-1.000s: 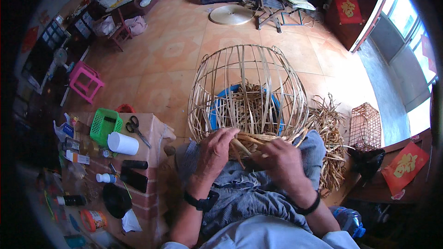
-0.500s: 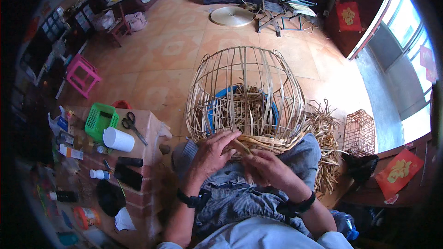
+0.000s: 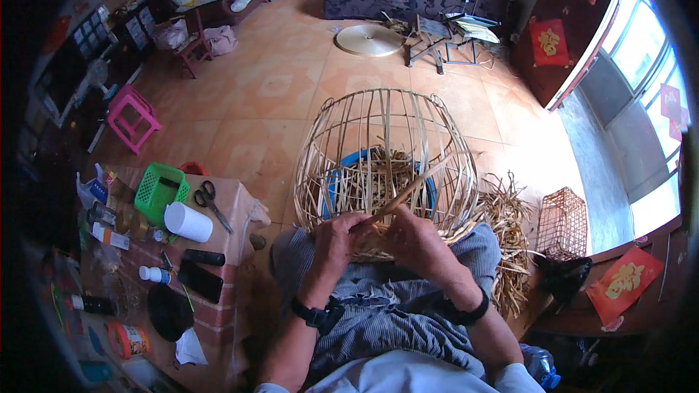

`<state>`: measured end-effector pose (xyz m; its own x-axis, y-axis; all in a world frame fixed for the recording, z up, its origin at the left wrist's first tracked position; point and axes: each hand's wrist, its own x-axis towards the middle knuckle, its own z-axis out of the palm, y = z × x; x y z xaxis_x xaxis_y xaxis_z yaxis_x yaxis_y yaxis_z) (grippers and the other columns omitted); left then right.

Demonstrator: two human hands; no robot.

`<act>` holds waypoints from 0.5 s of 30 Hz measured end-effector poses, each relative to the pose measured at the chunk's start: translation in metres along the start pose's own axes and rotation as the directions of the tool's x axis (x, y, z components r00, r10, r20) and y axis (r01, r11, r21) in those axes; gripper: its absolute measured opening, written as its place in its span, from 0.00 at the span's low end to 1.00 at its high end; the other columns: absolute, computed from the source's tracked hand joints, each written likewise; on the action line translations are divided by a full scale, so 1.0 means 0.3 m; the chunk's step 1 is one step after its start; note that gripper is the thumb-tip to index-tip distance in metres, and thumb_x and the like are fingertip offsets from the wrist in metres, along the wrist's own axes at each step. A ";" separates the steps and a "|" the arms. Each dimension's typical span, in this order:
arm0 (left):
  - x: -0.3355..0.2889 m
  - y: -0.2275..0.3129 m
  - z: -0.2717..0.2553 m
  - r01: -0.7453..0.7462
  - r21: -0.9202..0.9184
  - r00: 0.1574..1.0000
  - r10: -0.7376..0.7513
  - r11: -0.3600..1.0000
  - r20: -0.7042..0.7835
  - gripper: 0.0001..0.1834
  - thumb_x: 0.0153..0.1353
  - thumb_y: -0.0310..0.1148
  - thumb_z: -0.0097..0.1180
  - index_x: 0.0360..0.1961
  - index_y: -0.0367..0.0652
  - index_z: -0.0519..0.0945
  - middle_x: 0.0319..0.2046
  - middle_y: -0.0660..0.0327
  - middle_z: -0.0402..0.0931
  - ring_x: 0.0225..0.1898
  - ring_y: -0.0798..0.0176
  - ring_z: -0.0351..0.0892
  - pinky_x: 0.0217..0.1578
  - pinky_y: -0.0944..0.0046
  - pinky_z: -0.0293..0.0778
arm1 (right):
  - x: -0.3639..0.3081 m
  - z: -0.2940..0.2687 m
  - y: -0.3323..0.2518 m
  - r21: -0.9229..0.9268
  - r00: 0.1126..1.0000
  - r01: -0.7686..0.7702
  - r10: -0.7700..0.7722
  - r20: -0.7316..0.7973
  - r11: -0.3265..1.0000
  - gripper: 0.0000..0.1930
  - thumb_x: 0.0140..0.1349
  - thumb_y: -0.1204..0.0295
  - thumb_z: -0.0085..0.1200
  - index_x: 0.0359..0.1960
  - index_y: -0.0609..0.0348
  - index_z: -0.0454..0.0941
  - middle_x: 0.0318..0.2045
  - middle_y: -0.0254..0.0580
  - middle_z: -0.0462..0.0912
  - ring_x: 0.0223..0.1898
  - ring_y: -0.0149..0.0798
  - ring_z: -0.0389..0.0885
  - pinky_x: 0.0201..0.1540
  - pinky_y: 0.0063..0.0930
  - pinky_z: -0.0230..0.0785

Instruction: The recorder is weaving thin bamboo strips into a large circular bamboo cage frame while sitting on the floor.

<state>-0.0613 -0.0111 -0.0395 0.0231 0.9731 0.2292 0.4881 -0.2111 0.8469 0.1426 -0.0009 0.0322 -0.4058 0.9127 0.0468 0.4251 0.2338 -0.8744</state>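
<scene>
A large open-weave basket (image 3: pixel 466 229) of pale slats rests on its side across my lap, its woven edge toward me. Near that edge, my left hand (image 3: pixel 336 241) is closed around the lower end of a brown dried plant strip (image 3: pixel 412 188). The strip slants up and to the right across the slats. My right hand (image 3: pixel 422 246) is closed too, fingers bent against the strip's lower part; its fingertips are partly hidden. Through the slats shows a blue basin (image 3: pixel 329 193) containing dried strips.
A heap of dried strips (image 3: pixel 510 247) lies right of my legs, beside a small wire basket (image 3: pixel 564 222). At left, a table (image 3: pixel 226 306) carries scissors (image 3: pixel 212 204), a green basket (image 3: pixel 160 193), a white cylinder (image 3: pixel 188 222) and a phone (image 3: pixel 200 280). A pink stool (image 3: pixel 132 118) stands farther off.
The brown strip, earlier short and low between my hands, now reaches up and to the right. My right hand has risen a little closer to the left, and the view has tilted up slightly.
</scene>
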 end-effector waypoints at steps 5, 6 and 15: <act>-0.007 0.055 -0.003 -0.002 -0.013 1.000 0.001 1.000 -0.016 0.13 0.68 0.27 0.66 0.53 0.41 0.87 0.43 0.50 0.90 0.47 0.48 0.92 0.47 0.55 0.84 | 0.100 0.001 0.073 -0.080 0.994 0.059 -0.066 -0.092 0.995 0.11 0.67 0.68 0.70 0.45 0.58 0.84 0.34 0.45 0.85 0.32 0.39 0.87 0.34 0.36 0.79; -0.016 0.065 -0.003 -0.036 -0.004 0.998 0.035 0.999 -0.053 0.14 0.68 0.28 0.66 0.54 0.42 0.87 0.44 0.50 0.90 0.47 0.48 0.92 0.48 0.54 0.84 | 0.113 -0.006 0.070 -0.193 0.984 0.115 -0.138 -0.113 0.975 0.12 0.66 0.66 0.71 0.45 0.57 0.84 0.35 0.45 0.85 0.32 0.42 0.88 0.35 0.38 0.79; 0.006 0.088 0.030 0.026 0.064 0.989 -0.016 0.998 -0.148 0.12 0.71 0.35 0.66 0.54 0.47 0.89 0.37 0.52 0.90 0.39 0.48 0.92 0.40 0.55 0.84 | 0.169 -0.043 0.023 -0.450 0.968 0.140 -0.218 -0.124 0.882 0.17 0.65 0.57 0.68 0.44 0.57 0.83 0.40 0.48 0.88 0.39 0.57 0.89 0.38 0.48 0.80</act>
<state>-0.0405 -0.0141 -0.0209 -0.1144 0.9520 0.2840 0.5435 -0.1793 0.8200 0.1355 0.0512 0.0346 -0.3847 0.8744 0.2955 0.6817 0.4850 -0.5477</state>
